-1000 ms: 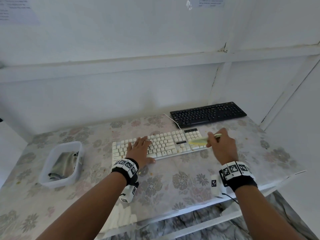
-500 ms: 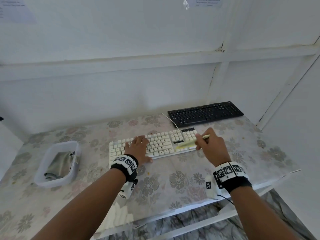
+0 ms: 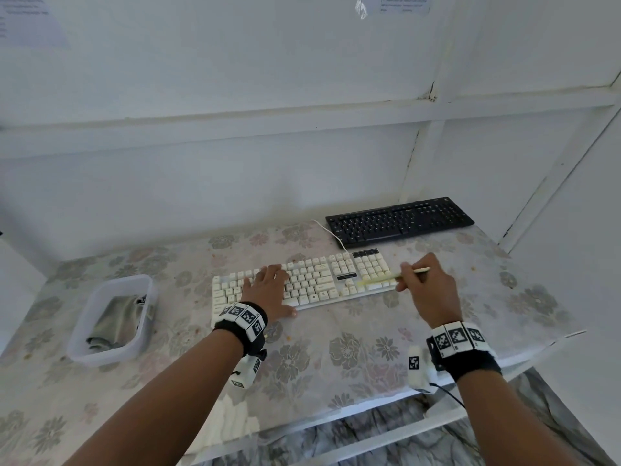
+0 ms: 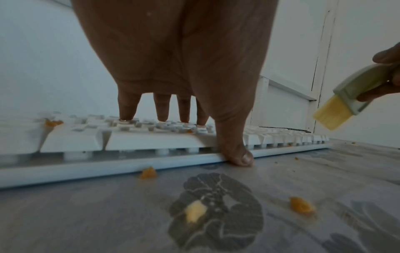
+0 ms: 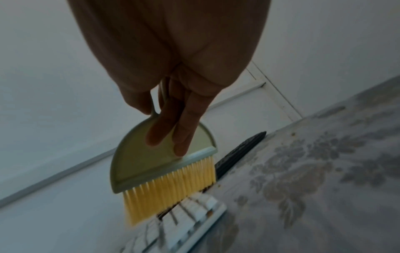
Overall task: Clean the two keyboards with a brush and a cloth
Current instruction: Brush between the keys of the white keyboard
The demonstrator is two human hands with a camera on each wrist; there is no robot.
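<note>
Change: the right hand [image 3: 431, 290] with the brush [image 3: 379, 279] stood again at the keypad end of the white keyboard [image 3: 302, 284], as a second before; half a second before, the bristles lay farther in along the keys. The left hand [image 3: 268, 290] stayed planted.
Right hand: thumb and fingers [image 5: 184, 130] were curled round the brush [image 5: 164, 169], two fingers laid down the pale green back, yellow bristles angled over the rightmost keys [image 5: 190, 210].
Left hand: spread flat, straight fingertips [image 4: 127, 111] on the keys of the white keyboard [image 4: 151, 142], thumb against its near edge; it gripped nothing.
Keyboards: two. The white one lay mid-table; the black keyboard [image 3: 400, 222] sat at its 1 o'clock, near the wall, apart from it.
Brush: one, seen from the left wrist [image 4: 346, 97] raised above the keys at 3 o'clock.
Cloth: one grey cloth [image 3: 117, 321] lay in one clear tub [image 3: 100, 356] at 9 o'clock of the white keyboard.
Crumbs: three orange crumbs [image 4: 148, 172] lay on the floral table [image 3: 336, 364] near the left wrist camera, more on the keys.
</note>
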